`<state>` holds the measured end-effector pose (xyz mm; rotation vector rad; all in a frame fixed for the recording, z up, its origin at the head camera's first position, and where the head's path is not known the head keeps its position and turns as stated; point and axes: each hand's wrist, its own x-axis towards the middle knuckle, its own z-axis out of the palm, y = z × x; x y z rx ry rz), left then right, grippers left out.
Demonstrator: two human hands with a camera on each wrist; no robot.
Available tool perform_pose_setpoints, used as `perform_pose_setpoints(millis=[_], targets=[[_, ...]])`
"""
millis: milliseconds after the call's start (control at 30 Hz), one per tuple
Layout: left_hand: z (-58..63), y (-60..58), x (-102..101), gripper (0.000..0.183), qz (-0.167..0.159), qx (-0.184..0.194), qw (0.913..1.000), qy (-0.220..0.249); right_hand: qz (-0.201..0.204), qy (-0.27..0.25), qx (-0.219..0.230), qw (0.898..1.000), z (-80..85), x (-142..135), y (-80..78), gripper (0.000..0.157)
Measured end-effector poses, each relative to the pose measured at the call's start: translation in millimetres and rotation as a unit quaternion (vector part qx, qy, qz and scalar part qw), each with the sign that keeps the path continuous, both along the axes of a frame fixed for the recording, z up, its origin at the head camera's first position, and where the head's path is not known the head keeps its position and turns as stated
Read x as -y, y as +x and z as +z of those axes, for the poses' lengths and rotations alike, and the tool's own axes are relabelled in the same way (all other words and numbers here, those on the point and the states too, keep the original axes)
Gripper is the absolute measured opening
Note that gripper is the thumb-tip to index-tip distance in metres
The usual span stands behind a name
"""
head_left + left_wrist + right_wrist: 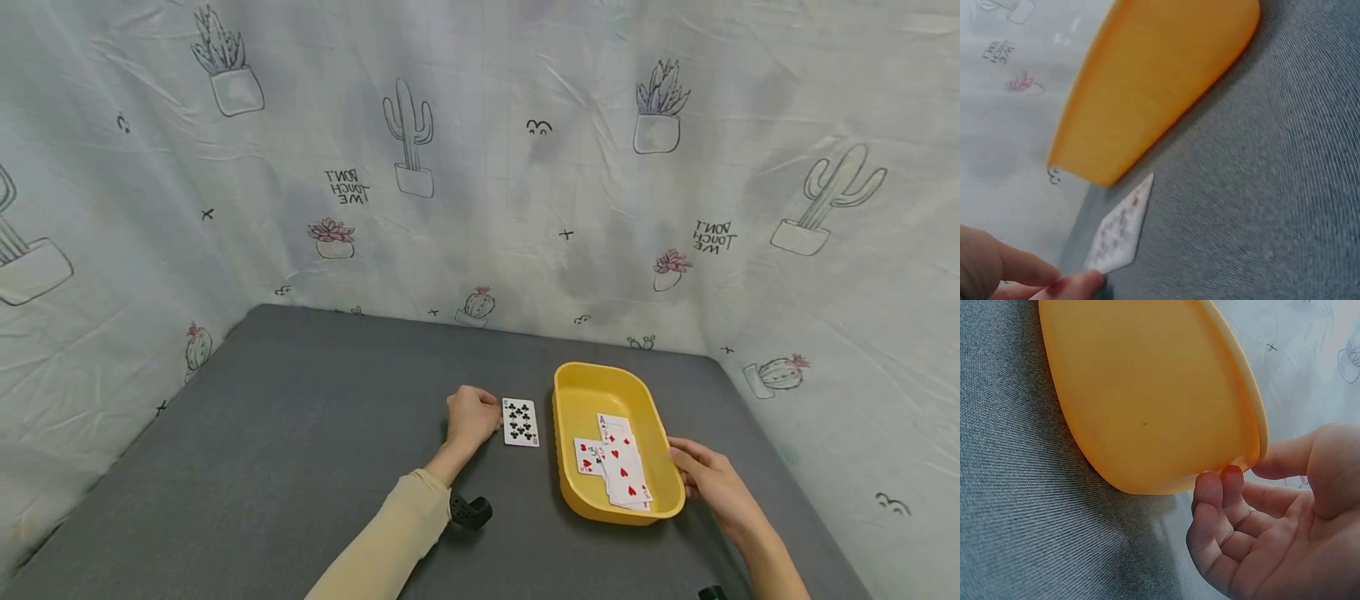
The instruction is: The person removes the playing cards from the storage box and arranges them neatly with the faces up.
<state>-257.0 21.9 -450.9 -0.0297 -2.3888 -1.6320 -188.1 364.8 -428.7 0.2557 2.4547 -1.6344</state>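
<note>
Far left, dark grey cloth-covered table, backed by a pale curtain printed with potted cacti. Next, one cream sleeve, with a black band at its cuff. Beyond it, the left hand, fingers bent, tips at the left edge of a single playing card; whether they pinch that edge or only touch it, I cannot tell. The card, of clubs and apparently the ten, lies face up on the cloth, upright to the viewer, just beside the tray and outside it. Then one yellow plastic tray, oblong with rounded corners. Inside, toward its near end, an overlapping heap of face-up playing cards, hearts prominent, an ace's corner at the top. Last, the right hand, well apart from the left, thumb and fingers clamped on the tray's right rim. Step in hand, by my reading: taking up the club card while the tray is steadied. The next move would call for a sure pinch on that thin edge, a lift clear of the tray's wall, and a steady right grip.
</note>
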Motion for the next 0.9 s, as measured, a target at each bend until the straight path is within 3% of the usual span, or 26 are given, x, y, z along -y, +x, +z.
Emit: perform_pose_setpoints(millis=[133,233,300,367,433,467,567,667,833,900], targets=[[14.2,6.8,-6,0.014,-0.019,-0.016,0.9995,0.017,0.001,0.0,0.002,1.0,-0.6,0,-1.1,0.053],[36.7,17.8,-18,0.015,-0.089,0.02,0.9905,0.103,0.0,0.002,0.004,1.0,-0.9,0,-1.7,0.053],[53.1,26.2,-29,0.015,-0.159,0.062,0.9689,0.179,0.0,0.002,0.004,1.0,-1.4,0,-2.1,0.053],[67.0,34.6,-40,0.016,-0.227,0.106,0.9392,0.234,0.0,0.0,0.004,1.0,-2.1,-1,-2.7,0.053],[76.4,41.0,-51,0.017,-0.283,0.136,0.9122,0.264,-0.001,-0.001,0.005,1.0,-2.8,-1,-2.2,0.054],[79.2,43.4,-57,0.017,-0.304,0.144,0.9036,0.265,-0.002,-0.001,0.005,1.0,-3.1,-2,-1.5,0.054],[81.3,45.5,-70,0.018,-0.341,0.155,0.8926,0.251,-0.005,-0.001,0.004,1.0,-3.5,-2,0.6,0.055],[74.9,40.3,-79,0.02,-0.365,0.17,0.8813,0.247,-0.006,0.003,0.0,1.0,-3.2,-2,2.3,0.055],[61.7,28.9,-87,0.027,-0.395,0.225,0.8433,0.287,-0.005,0.003,-0.006,1.0,-2.3,0,4.2,0.053],[59.2,27.0,-88,0.028,-0.395,0.24,0.835,0.298,-0.006,0.003,-0.008,1.0,-1.7,1,5.2,0.052]])
